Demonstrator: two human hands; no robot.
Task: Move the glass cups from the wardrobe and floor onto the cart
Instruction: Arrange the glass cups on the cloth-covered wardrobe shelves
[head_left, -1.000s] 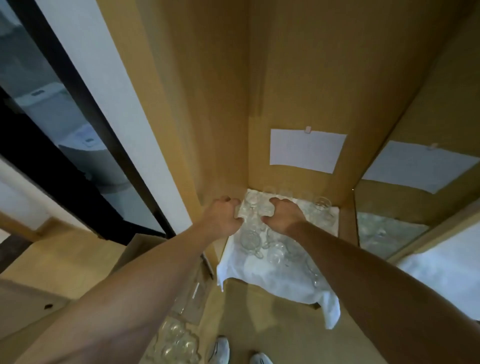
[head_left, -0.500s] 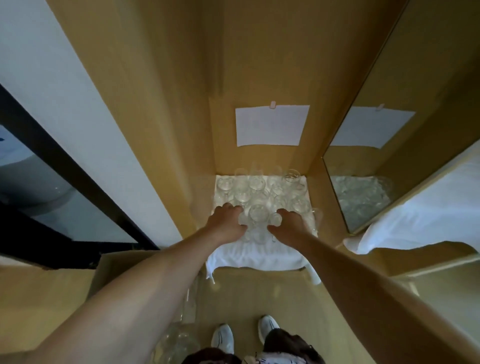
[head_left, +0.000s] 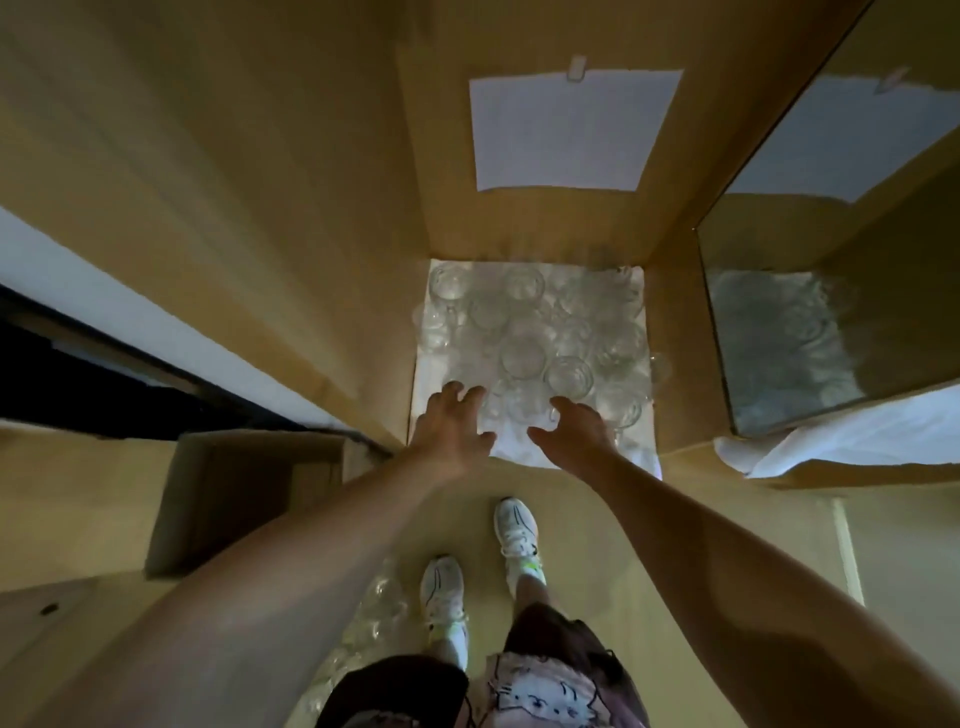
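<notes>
Several clear glass cups stand close together on a white cloth on the floor of the wooden wardrobe. My left hand hovers over the front left of the cloth, fingers spread and loosely bent, holding nothing. My right hand reaches at the front row of cups, fingers slightly curled, empty as far as I can see. More glass cups lie on the floor by my left foot. The cart is out of view.
A mirrored wardrobe door stands open at right, reflecting the cups. An open cardboard box sits at left on the floor. A white paper sheet is stuck to the wardrobe's back wall. My feet in white sneakers stand just before the wardrobe.
Both hands have drawn back from among the cups toward the cloth's front edge and opened. The view has tilted down, showing my feet and the floor cups.
</notes>
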